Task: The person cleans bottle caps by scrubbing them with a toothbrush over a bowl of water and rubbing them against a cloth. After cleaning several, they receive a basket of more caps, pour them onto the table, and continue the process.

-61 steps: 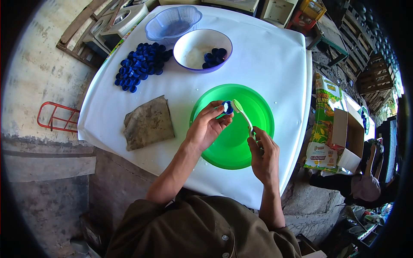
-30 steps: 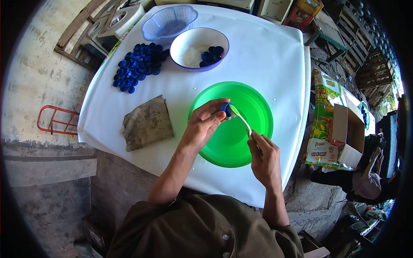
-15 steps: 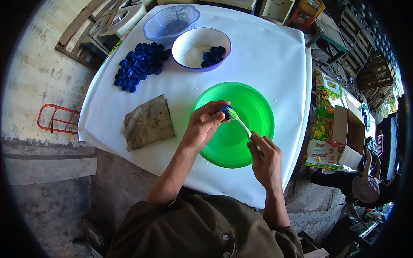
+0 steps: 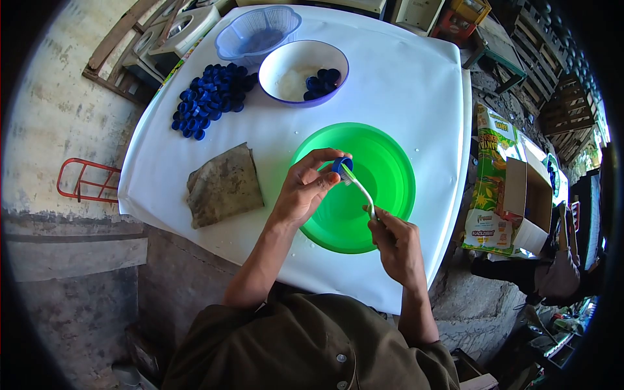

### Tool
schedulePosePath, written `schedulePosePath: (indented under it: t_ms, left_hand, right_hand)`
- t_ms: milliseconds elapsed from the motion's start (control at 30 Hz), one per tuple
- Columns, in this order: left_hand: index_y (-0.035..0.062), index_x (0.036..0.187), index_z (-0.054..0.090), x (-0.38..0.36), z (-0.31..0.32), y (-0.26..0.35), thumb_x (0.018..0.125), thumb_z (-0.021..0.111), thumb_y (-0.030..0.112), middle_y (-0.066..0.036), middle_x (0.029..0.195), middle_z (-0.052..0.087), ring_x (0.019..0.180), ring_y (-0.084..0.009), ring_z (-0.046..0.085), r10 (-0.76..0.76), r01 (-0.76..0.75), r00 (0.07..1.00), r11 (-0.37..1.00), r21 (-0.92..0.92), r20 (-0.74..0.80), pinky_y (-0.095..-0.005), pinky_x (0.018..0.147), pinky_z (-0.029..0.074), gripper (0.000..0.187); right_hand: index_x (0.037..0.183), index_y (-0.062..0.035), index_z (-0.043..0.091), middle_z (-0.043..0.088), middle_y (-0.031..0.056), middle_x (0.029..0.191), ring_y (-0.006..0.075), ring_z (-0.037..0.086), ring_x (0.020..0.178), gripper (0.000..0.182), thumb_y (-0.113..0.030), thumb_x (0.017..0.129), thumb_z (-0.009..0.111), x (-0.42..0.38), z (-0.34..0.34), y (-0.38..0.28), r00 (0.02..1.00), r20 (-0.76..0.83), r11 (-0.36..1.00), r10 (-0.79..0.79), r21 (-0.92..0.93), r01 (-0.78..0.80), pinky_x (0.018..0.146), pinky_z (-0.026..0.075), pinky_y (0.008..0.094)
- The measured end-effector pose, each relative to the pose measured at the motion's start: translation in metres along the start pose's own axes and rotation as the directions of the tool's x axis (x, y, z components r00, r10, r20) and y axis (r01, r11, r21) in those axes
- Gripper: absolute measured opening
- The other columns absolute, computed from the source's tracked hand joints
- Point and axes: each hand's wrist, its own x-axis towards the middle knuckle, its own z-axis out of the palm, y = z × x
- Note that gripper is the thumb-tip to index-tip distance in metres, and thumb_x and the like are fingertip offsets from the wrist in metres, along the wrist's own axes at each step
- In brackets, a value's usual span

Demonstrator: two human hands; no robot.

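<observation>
Above the green basin (image 4: 318, 231), my left hand (image 4: 305, 187) grips a blue cap (image 4: 338, 166) between thumb and fingers. My right hand (image 4: 398, 246) is closed round the handle of a green-and-white toothbrush (image 4: 368, 195), whose bristle end touches the cap's opening. Behind the basin stands a white bowl with a purple rim (image 4: 273, 75), holding several blue caps (image 4: 323, 83) and something whitish. A pile of blue caps (image 4: 211, 97) lies to its left. A stained brown cloth (image 4: 225, 186) rests on the white table left of my left hand.
A pale blue plastic basket (image 4: 257, 32) sits at the back of the white table (image 4: 403, 84). At the right are an open cardboard box (image 4: 525, 195) and another person (image 4: 559, 273). A red metal rack (image 4: 88, 181) stands by the left wall.
My right hand has shifted slightly down, and the toothbrush is now steeper, its head lower at the cap. The cap has turned a little in my left hand. The other person's arm has moved.
</observation>
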Motion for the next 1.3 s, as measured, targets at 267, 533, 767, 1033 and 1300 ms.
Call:
schedulePosePath:
  t_ms: [267, 533, 767, 1033, 1300]
  left_hand:
    - [0.0041, 0.126, 0.056, 0.002, -0.002, -0.001, 0.092, 0.066, 0.002, -0.015, 0.132, 0.056, 0.111, -0.0185, 0.06, -0.004, 0.003, 1.0, 0.999, 0.038, 0.025, -0.0357, 0.099, 0.049, 0.035]
    - [0.0053, 0.123, 0.056, 0.001, -0.006, 0.0, 0.091, 0.067, 0.001, -0.018, 0.133, 0.056, 0.109, -0.0181, 0.061, -0.017, 0.014, 0.999, 0.996, 0.085, 0.032, -0.0343, 0.095, 0.051, 0.035]
    - [0.0041, 0.121, 0.055, -0.001, 0.0, 0.0, 0.093, 0.067, 0.006, -0.018, 0.129, 0.057, 0.107, -0.0172, 0.061, -0.012, 0.012, 1.0, 0.999, 0.049, 0.008, -0.033, 0.093, 0.052, 0.031]
    - [-0.0023, 0.125, 0.054, 0.0, 0.005, 0.005, 0.095, 0.066, 0.009, -0.017, 0.126, 0.06, 0.111, -0.0168, 0.06, -0.001, 0.009, 0.998, 0.992, 0.129, -0.064, -0.0337, 0.098, 0.05, 0.034]
    - [-0.0066, 0.132, 0.053, -0.007, 0.007, 0.003, 0.095, 0.065, 0.009, -0.017, 0.127, 0.06, 0.111, -0.0184, 0.061, -0.023, 0.037, 0.995, 0.99, 0.139, -0.099, -0.0354, 0.102, 0.048, 0.042]
  right_hand:
    - [0.114, 0.0068, 0.066, 0.069, 0.0239, 0.089, 0.0353, 0.07, 0.072, 0.024, -0.003, 0.092, 0.066, 0.0, 0.007, 0.005, 0.988, -0.106, 0.991, -0.113, -0.079, 0.105, 0.063, 0.053, 0.0383]
    - [0.113, 0.0099, 0.066, 0.07, 0.0255, 0.09, 0.0318, 0.072, 0.074, 0.024, -0.004, 0.093, 0.066, 0.001, 0.003, -0.001, 0.983, -0.142, 0.985, -0.12, -0.141, 0.1, 0.064, 0.053, 0.0353]
    - [0.113, 0.0098, 0.066, 0.071, 0.0249, 0.093, 0.0341, 0.073, 0.078, 0.024, -0.004, 0.092, 0.066, 0.003, -0.001, 0.002, 0.975, -0.167, 0.977, -0.147, -0.178, 0.116, 0.067, 0.055, 0.0361]
    - [0.115, 0.0089, 0.066, 0.071, 0.0247, 0.095, 0.0344, 0.073, 0.08, 0.026, -0.004, 0.093, 0.066, 0.001, 0.0, 0.003, 0.989, -0.111, 0.989, -0.095, -0.121, 0.081, 0.069, 0.055, 0.0358]
    - [0.114, 0.009, 0.066, 0.071, 0.0249, 0.094, 0.0339, 0.073, 0.079, 0.025, -0.003, 0.092, 0.066, -0.002, -0.004, -0.002, 1.0, -0.011, 1.0, 0.0, -0.032, 0.0, 0.068, 0.055, 0.0358]
